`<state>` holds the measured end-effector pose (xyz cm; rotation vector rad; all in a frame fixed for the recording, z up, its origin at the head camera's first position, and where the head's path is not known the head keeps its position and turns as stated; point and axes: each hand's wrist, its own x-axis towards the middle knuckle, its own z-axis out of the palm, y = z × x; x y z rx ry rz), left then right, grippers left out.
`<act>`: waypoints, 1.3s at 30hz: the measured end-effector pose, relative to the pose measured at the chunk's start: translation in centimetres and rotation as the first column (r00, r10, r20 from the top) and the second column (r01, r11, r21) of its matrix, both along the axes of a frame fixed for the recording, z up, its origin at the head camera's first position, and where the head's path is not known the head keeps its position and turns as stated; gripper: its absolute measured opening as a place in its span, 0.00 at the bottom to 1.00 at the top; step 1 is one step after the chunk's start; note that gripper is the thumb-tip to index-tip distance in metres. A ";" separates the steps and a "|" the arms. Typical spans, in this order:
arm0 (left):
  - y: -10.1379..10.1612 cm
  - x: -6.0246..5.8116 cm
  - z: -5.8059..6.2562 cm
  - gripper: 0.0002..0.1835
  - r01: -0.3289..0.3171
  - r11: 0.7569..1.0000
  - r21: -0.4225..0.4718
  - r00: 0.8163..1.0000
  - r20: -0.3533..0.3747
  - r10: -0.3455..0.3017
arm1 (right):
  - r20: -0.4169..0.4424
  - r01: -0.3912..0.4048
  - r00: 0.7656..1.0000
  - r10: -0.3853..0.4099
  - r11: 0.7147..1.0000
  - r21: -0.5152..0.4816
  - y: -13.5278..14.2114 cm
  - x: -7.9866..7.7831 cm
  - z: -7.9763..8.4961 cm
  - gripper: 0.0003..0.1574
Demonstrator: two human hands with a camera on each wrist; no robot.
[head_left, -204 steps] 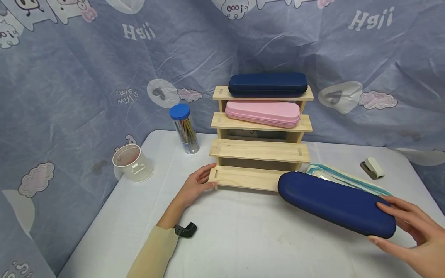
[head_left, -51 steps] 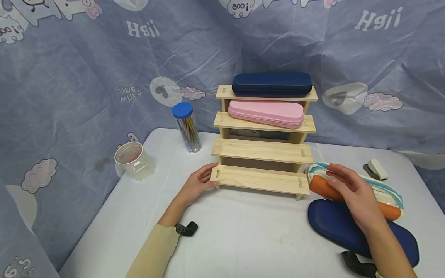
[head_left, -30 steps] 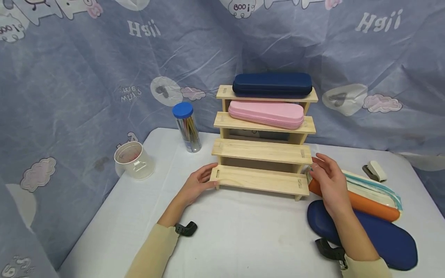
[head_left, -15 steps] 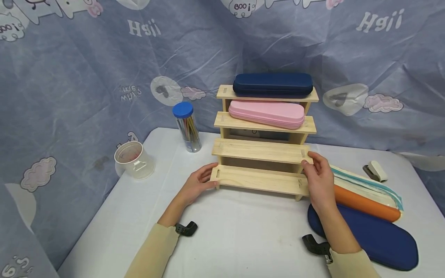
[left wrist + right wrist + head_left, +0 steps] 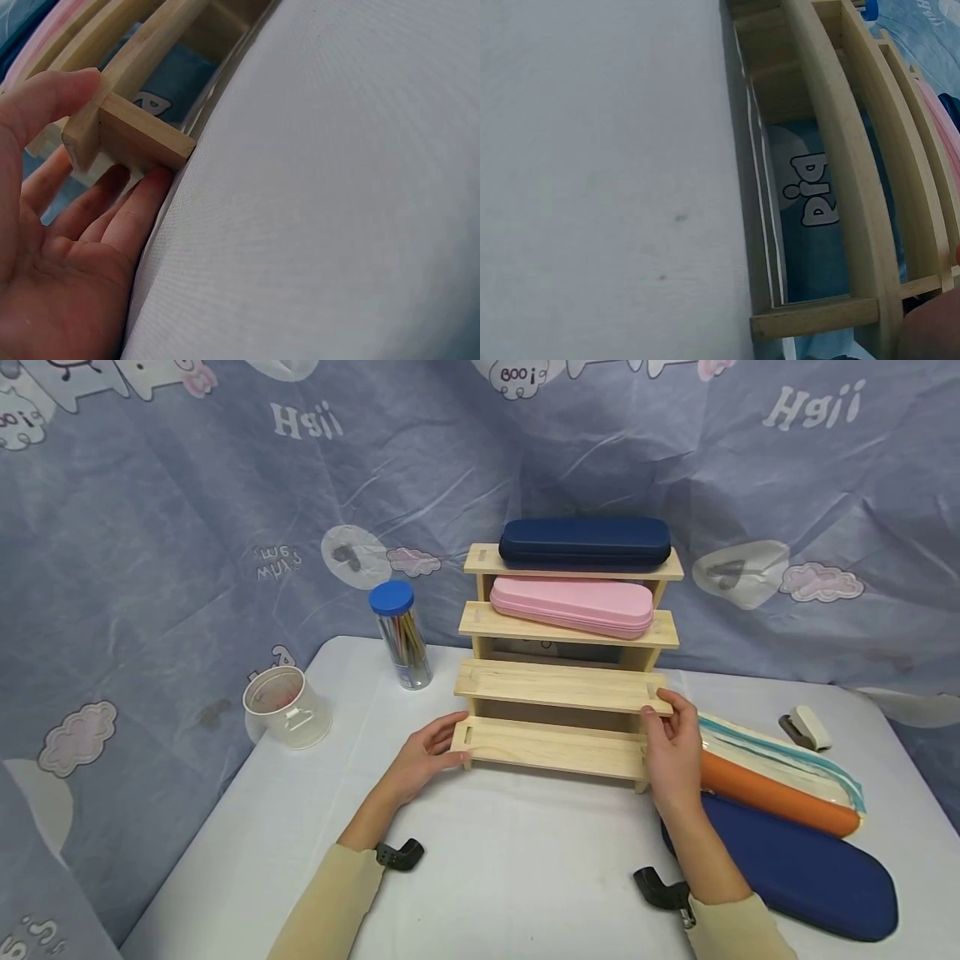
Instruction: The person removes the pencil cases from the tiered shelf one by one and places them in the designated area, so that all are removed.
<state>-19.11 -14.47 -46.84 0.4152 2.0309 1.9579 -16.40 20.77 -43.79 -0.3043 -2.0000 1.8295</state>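
Note:
A four-tier wooden stepped shelf [image 5: 558, 685] stands at the back of the table. My left hand [image 5: 423, 760] grips the left end of its lowest tier; in the left wrist view, the thumb lies along the wood [image 5: 142, 131] and the fingers reach behind. At the opposite end, my right hand [image 5: 673, 752] pinches the right end of the second tier from the bottom, with its thumb on the front edge. On the top tier lies a navy pencil case [image 5: 585, 542], and a pink pencil case [image 5: 573, 603] lies below it. The two lower tiers are bare.
Right of the shelf lie an orange pencil case with a clear top [image 5: 780, 793] and a dark blue case [image 5: 806, 877]. Behind them is a small stapler [image 5: 806, 727]. A blue-lidded jar of sticks [image 5: 405, 647] and a white cup [image 5: 288, 710] stand left.
My right hand has laid the dark blue case on the table at right, then moved left past the orange case and taken hold of the shelf's right end. My left hand has stayed put.

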 end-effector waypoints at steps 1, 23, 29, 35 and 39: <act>0.0 0.0 0.0 0.36 -0.002 1.000 0.001 1.000 0.001 0.002 | -0.003 0.003 1.000 -0.003 1.000 0.028 0.1 -0.1 -0.1 0.25; 0.1 -1.2 -2.5 0.37 -0.030 0.999 0.027 1.000 0.008 0.030 | -0.070 0.034 0.997 -0.029 0.997 0.071 0.8 -0.3 -0.9 0.20; 0.2 -1.1 -0.6 0.35 -0.076 0.996 -0.047 0.997 0.003 0.077 | -0.081 0.033 0.996 -0.028 0.997 0.069 0.7 -0.3 -0.6 0.20; -0.6 -1.6 1.3 0.30 -0.202 0.976 -0.082 0.979 -0.032 0.200 | -0.072 0.029 0.997 -0.024 0.998 0.064 0.5 -0.3 -0.8 0.20; -0.8 -2.0 2.3 0.24 -0.289 0.956 -0.043 0.956 -0.064 0.286 | -0.076 0.031 0.997 -0.027 0.998 0.057 0.5 -0.3 -1.1 0.20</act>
